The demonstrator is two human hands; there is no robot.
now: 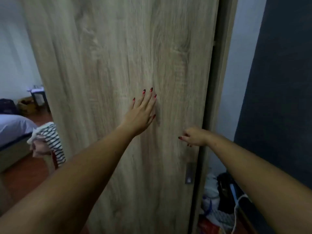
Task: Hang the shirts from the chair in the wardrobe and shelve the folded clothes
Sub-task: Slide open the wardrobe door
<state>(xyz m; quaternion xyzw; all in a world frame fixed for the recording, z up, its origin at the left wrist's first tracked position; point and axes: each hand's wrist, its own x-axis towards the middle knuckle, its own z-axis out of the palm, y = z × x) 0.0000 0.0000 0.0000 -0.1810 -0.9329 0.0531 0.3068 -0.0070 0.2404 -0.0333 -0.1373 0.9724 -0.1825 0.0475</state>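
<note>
Wardrobe door (118, 65): keep your left hand (141, 114) flat, fingers spread, pushing toward three o'clock; your right hand (194, 136), loosely curled and empty, should clear the closing edge.

A single wide-angle camera, worn on the person's head, looked forward and slightly down, close against a wood-grain wardrobe door (118, 81) that filled most of the frame from top edge to bottom edge. Both bare forearms stretched away from the lens, the left hand (141, 115) flat on the panel and the right hand (194, 136) loosely curled near the door's right edge. At the left edge the view took in a bed corner (13, 127) and striped clothing (50, 142); at the right, a dark wall (278, 98). Straight lines bowed towards the frame's sides. There was no second view.
</note>
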